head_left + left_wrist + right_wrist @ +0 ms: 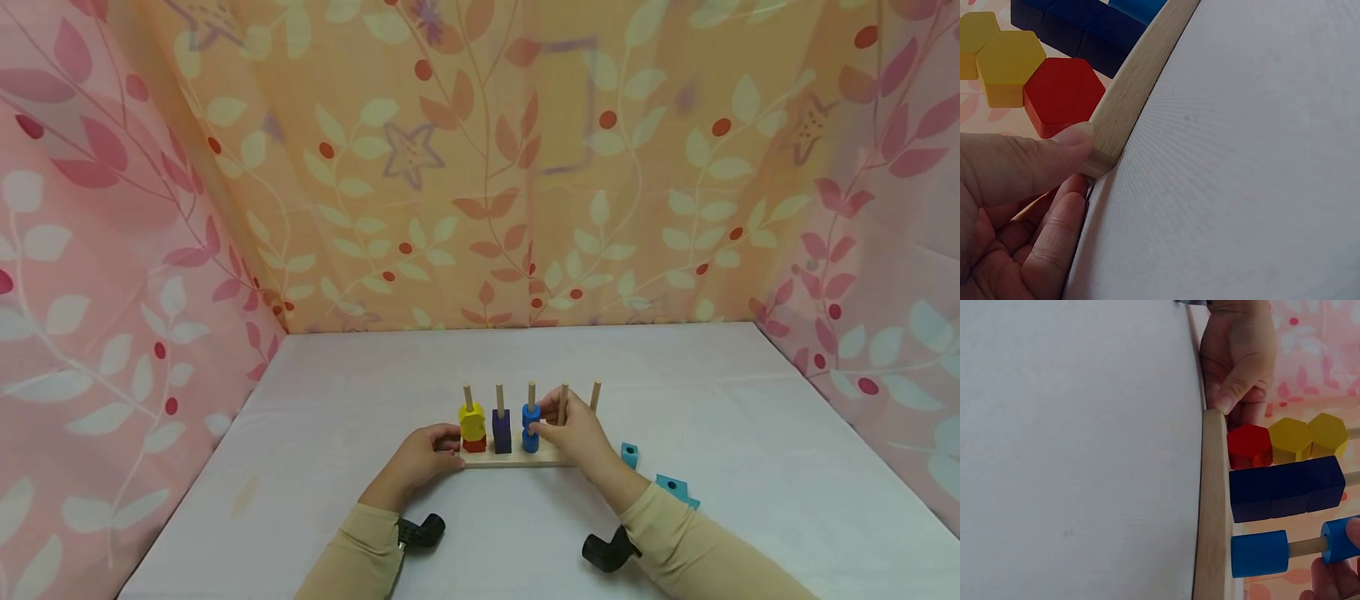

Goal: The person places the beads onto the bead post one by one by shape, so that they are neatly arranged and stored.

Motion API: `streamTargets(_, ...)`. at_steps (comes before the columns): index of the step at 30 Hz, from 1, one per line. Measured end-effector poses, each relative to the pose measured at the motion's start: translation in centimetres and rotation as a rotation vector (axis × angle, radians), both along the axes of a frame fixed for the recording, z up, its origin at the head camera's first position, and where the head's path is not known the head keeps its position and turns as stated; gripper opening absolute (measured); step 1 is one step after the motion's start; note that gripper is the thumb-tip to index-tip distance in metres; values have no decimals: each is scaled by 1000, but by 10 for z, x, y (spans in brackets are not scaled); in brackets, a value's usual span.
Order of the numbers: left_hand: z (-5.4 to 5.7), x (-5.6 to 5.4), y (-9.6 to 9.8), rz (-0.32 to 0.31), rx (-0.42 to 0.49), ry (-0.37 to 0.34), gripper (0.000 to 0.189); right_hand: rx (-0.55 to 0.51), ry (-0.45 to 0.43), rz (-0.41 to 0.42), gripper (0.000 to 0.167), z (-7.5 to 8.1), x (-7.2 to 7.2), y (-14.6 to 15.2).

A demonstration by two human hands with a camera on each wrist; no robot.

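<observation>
A wooden peg board with upright pegs stands on the table. My left hand grips its left end, thumb against the base's edge. On the first peg, yellow hexagonal blocks sit over a red hexagonal block. Dark blue square blocks fill much of the second peg. Around the third peg, my right hand pinches a blue cylinder block. A length of bare peg shows between it and the lower blue cylinder. The last two pegs carry no visible blocks.
Right of the board lie light blue blocks, one near its end and others close to my right forearm. The table has a white cover. Patterned curtains hang behind it and at both sides.
</observation>
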State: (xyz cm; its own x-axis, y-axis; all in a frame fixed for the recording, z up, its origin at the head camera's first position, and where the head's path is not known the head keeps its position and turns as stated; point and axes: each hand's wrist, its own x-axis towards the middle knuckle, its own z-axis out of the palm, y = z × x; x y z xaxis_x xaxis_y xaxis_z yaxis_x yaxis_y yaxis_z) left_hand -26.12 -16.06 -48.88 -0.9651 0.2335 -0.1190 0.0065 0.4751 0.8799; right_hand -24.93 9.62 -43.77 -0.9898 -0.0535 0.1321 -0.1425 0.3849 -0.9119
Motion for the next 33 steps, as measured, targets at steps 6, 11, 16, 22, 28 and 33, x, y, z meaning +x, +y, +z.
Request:
streamTargets(6, 0, 0, 0, 0, 3, 3, 44, -32, -20, -1, 24, -4, -1, -1)
streamTargets(11, 1, 0, 0, 2, 6, -1, 44, -27, -35, -3, 24, -9, 0, -2)
streamTargets(16, 1, 0, 1, 8, 3, -10, 44, -12, -87, -18, 22, -18, 1, -2)
streamTargets(22, 0, 0, 0, 3, -12, 6, 44, -16, -102, 2, 23, -19, 1, -1)
streamTargets(28, -1, 0, 0, -4, -18, 15, 44, -13, -72, 49, 40, -12, 7, 5)
streamTargets(33, -2, -1, 0, -4, -13, 21, 44, -36, -48, 112, 56, -3, 14, 14)
